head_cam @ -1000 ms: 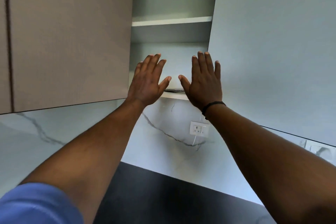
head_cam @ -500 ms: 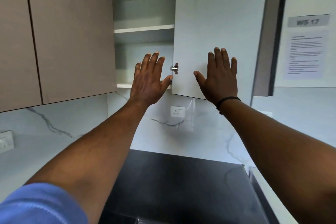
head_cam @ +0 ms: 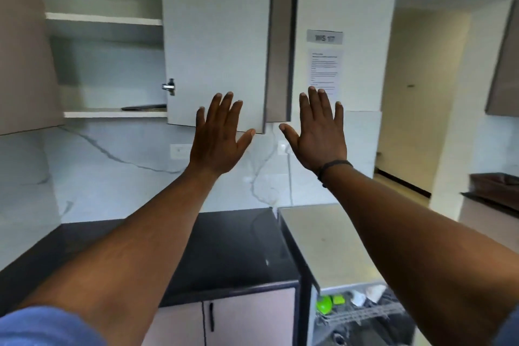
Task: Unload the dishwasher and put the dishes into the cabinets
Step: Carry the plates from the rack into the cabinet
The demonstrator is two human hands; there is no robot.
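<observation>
With the open wall cabinet [head_cam: 106, 64] above you and a dark flat dish [head_cam: 143, 107] on its bottom shelf, your left hand [head_cam: 217, 140] and right hand [head_cam: 317, 135] are spread flat and empty, while the dishwasher rack [head_cam: 362, 314] far below the cabinet holds light green plasticware [head_cam: 327, 303] and a likelier fragile, slippery white piece [head_cam: 358, 297], best gripped by their rims.

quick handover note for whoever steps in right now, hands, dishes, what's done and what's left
Left hand and right hand: both open with fingers spread, raised in front of the wall cabinet, holding nothing.
Cabinet door stands open; one dark flat dish lies on the bottom shelf.
Dishwasher rack, lower right, is pulled out and holds green items and white pieces.
Done: at least one dish shelved.
Left: empty the rack into the cabinet.
</observation>
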